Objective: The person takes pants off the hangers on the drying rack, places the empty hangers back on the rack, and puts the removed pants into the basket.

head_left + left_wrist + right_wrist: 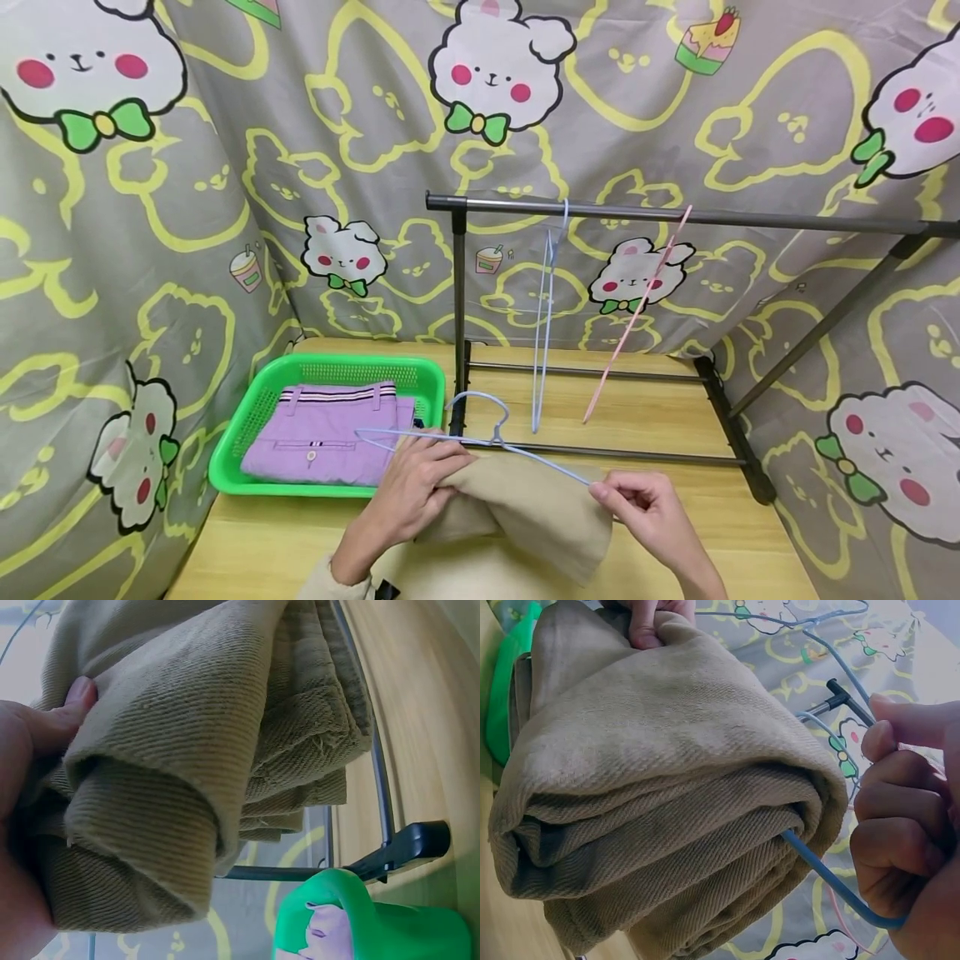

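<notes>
A folded khaki garment [525, 500] hangs over the lower bar of a blue hanger [547, 463], whose hook points up and left in the head view. My left hand [423, 483] grips the garment near its left edge, thumb on the cloth in the left wrist view. At the hanger's right corner, my right hand [648, 512] pinches the blue wire between thumb and forefinger, the other fingers curled. In the right wrist view the lower bar comes out of the cloth's folded layers [705, 817]. Part of the left fingers is hidden behind the cloth.
A green basket [225, 467] at the left holds folded purple trousers [322, 442]. Behind stands a dark clothes rack [810, 220], with another blue hanger [547, 317] and a pink hanger [637, 312] on its rail. A patterned curtain [405, 167] surrounds the wooden table [247, 542].
</notes>
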{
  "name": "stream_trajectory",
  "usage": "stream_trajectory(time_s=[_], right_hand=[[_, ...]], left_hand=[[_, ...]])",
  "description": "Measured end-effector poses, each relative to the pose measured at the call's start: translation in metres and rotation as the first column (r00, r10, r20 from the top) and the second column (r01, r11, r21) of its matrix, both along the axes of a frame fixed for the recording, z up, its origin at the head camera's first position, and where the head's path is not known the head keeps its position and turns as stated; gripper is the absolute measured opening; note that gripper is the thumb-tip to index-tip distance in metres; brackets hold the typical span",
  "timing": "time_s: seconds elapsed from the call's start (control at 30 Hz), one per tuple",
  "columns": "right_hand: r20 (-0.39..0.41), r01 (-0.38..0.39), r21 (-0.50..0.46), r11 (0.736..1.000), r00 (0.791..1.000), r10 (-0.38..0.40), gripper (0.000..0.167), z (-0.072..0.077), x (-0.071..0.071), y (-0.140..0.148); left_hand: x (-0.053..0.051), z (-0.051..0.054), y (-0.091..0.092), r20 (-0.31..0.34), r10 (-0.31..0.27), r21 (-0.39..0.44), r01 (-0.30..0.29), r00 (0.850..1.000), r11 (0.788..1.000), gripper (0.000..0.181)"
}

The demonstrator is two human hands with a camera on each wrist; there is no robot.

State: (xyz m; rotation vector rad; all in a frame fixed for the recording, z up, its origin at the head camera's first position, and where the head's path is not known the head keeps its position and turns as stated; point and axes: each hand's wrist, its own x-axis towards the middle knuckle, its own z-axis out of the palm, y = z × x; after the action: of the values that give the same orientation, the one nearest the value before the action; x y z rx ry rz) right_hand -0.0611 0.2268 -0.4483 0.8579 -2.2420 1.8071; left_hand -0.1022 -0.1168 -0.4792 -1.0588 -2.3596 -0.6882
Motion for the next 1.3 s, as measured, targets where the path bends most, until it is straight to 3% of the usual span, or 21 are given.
stream_trajectory(time_s=[0.5, 0.77, 0.9, 1.07, 1.3], right_hand=[[-0.082, 0.161, 0.087, 0.983, 0.985, -0.154, 0.032, 0.000, -0.003, -0.017], [-0.263, 0.216, 0.140, 0.966, 0.949, -0.174, 0.033, -0.006, -0.008, -0.028], [-0.315, 0.247, 0.151, 0.957, 0.930, -0.191, 0.034, -0.008, -0.010, -0.030], [-0.330, 0.310, 0.198, 0.930, 0.914, -0.235, 0.032, -0.010, -0.010, -0.030], [-0.350, 0.355, 0.199, 0.913, 0.896, -0.272, 0.031, -0.016, -0.008, -0.028]], left_hand=[[-0.003, -0.003, -0.001, -0.058, 0.019, 0.063, -0.016, 0.998, 0.998, 0.042], [-0.002, -0.005, 0.001, -0.092, 0.055, 0.068, -0.048, 0.994, 0.997, 0.042], [-0.001, -0.003, 0.001, -0.100, 0.048, 0.068, -0.041, 0.994, 0.997, 0.044], [0.003, 0.002, 0.001, -0.120, 0.009, 0.067, -0.001, 0.993, 0.998, 0.044], [0.007, 0.010, -0.004, -0.131, 0.023, 0.085, -0.012, 0.991, 0.996, 0.046]])
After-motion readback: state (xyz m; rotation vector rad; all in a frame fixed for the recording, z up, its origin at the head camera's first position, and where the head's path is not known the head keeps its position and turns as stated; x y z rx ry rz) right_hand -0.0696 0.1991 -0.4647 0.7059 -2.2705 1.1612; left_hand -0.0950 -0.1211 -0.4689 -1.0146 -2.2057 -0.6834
